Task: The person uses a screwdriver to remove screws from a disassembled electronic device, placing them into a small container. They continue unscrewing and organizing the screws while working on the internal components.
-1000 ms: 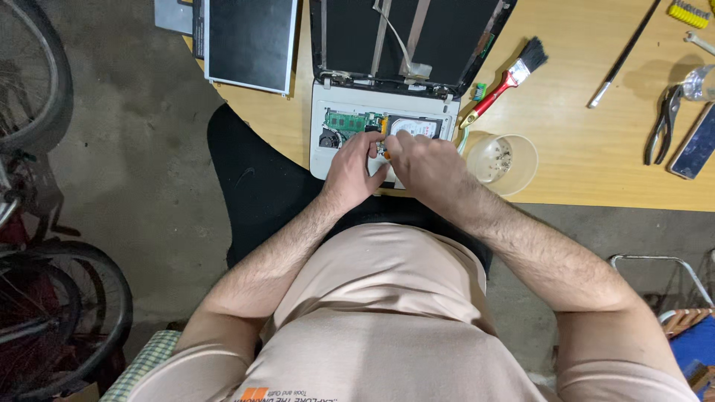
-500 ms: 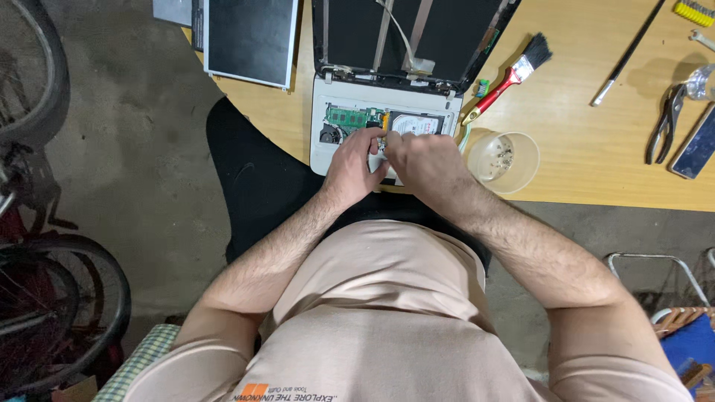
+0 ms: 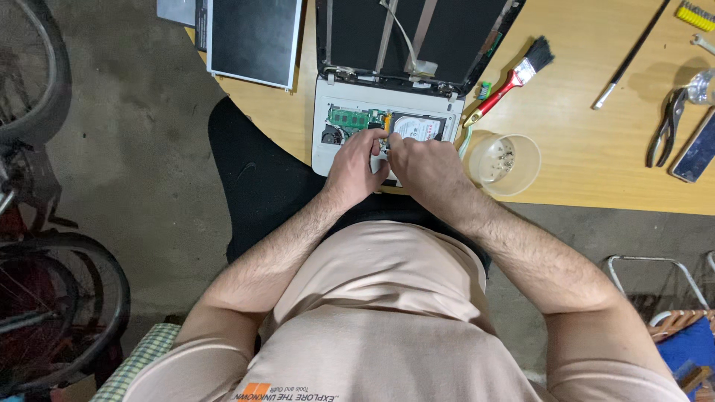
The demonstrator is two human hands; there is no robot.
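Single head cam, looks steeply down over the torso, close range; round-edged wooden table (image 3: 596, 171) fills top of frame, grey concrete floor (image 3: 149, 179) left.

Cup (image 3: 503, 162) right of laptop (image 3: 350, 141); loose panel (image 3: 253, 41) left, seemingly overhanging the table (image 3: 596, 164).

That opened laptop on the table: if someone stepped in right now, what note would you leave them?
Left hand and right hand: both rest on the opened laptop base, fingertips meeting beside the silver drive; whether either has a grip on anything is hidden.
Things: green memory board exposed; clear cup with small bits sits at right; red-handled brush lies behind it.
Done: cover off.
Left: drive not yet out.
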